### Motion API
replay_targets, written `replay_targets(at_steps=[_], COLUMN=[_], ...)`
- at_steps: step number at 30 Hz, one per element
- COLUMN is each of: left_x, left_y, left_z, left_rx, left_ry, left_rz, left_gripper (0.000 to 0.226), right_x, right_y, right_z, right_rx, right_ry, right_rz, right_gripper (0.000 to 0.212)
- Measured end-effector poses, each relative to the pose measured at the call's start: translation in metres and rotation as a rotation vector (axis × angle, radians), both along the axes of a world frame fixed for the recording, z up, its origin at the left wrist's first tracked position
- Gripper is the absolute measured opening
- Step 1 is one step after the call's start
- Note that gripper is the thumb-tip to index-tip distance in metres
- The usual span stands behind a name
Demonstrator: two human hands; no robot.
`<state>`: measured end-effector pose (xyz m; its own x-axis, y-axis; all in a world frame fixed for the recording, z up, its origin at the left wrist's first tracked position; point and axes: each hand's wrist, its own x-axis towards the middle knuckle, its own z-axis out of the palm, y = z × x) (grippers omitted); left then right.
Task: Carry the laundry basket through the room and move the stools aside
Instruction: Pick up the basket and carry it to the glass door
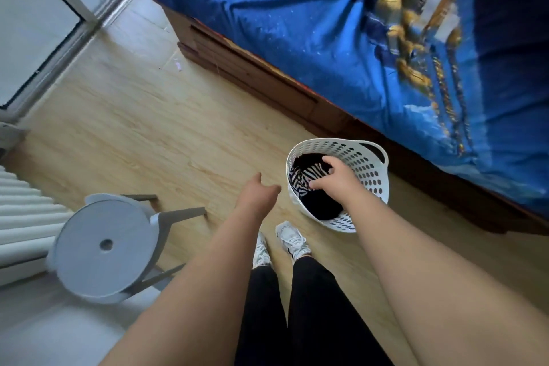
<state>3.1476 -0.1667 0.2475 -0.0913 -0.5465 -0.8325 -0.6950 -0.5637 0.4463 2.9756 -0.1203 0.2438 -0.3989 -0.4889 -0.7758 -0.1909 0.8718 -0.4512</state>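
Observation:
A white perforated laundry basket (pixel 370 171) stands on the wooden floor beside the bed, with black and zebra-striped clothes (pixel 304 180) inside. My right hand (pixel 334 177) reaches over the basket's near rim, fingers spread above the clothes; whether it grips the rim I cannot tell. My left hand (pixel 260 194) hovers over the floor just left of the basket, fingers loosely apart and empty. A grey round stool (pixel 104 246) with a hole in its seat stands at the lower left, apart from both hands.
A bed (pixel 326 38) with a blue cover on a brown wooden frame fills the right side. A glass sliding door (pixel 44 38) lines the upper left, a white radiator (pixel 23 217) the left edge. My white shoes (pixel 279 244) stand beside the basket.

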Motion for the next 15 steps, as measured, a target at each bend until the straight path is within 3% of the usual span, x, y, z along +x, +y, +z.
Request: replay_targets(at_steps=[9, 15], left_x=[-0.073, -0.11], left_y=[0.024, 0.065], left_z=[0.046, 0.058], left_rx=[-0.085, -0.038], left_ry=[0.032, 0.015], left_rz=[-0.167, -0.126], left_gripper=[0.056, 0.067], right_x=[-0.07, -0.124], right_y=[0.059, 0.098], right_z=[0.042, 0.053], right_rx=[-0.035, -0.052], right_ry=[-0.005, -0.019], right_rz=[-0.188, -0.151], right_gripper=[0.08, 0.076])
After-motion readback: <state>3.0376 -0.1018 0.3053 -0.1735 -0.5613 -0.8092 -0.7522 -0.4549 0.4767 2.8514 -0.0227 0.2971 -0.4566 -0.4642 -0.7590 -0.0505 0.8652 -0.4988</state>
